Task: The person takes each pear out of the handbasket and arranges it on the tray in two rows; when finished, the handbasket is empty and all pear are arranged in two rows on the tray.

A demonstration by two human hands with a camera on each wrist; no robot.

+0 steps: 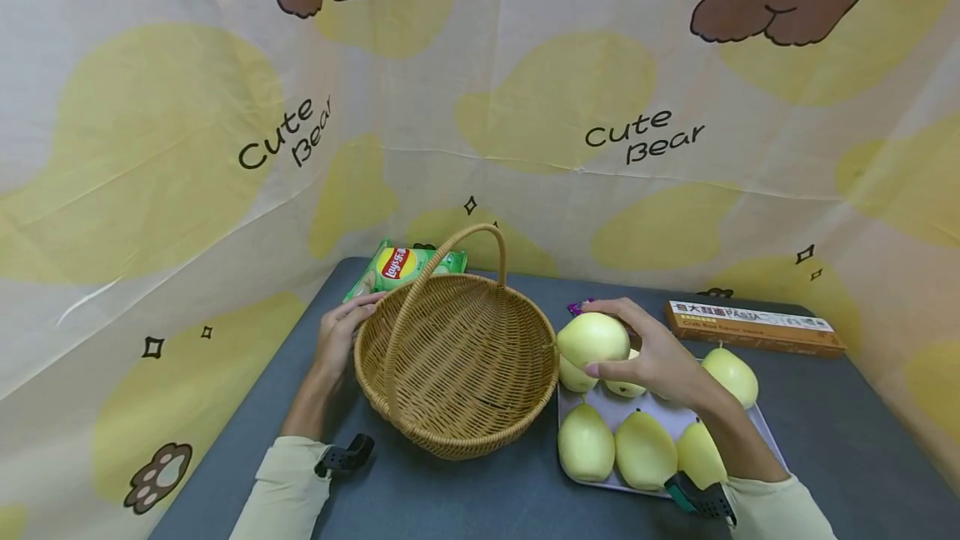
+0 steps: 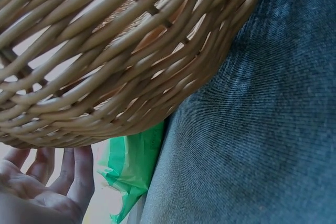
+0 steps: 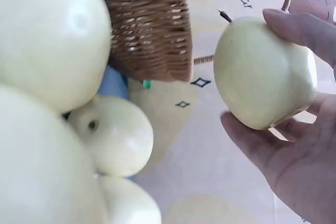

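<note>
Currently the right hand [image 1: 660, 357] grips one pale yellow-green pear [image 1: 594, 338], fingers and thumb curled round it, holding it above the left end of the tray [image 1: 767, 437], just beside the basket [image 1: 457, 357] rim. Right wrist view confirms: held pear [image 3: 262, 74] sits between thumb and fingers, clear of the other fruit.

Left hand [image 1: 341, 336] rests against the outer left wall of the wicker basket, fingers fairly straight, holding nothing that I can see. Left wrist view shows the fingers [image 2: 79, 171] extended under the weave [image 2: 126, 56].

Basket stands upright on the dark grey table [image 1: 465, 490], handle arched overhead; interior looks bare.

Tray lies just right of the basket and carries the remaining pears [image 1: 645, 448]: three along the near edge, one at the far right, two partly hidden beneath the held pear and hand.

A green crisp packet [image 1: 405, 267] lies behind the basket at the table's back left. A long orange pasta box [image 1: 753, 327] lies behind the tray.
</note>
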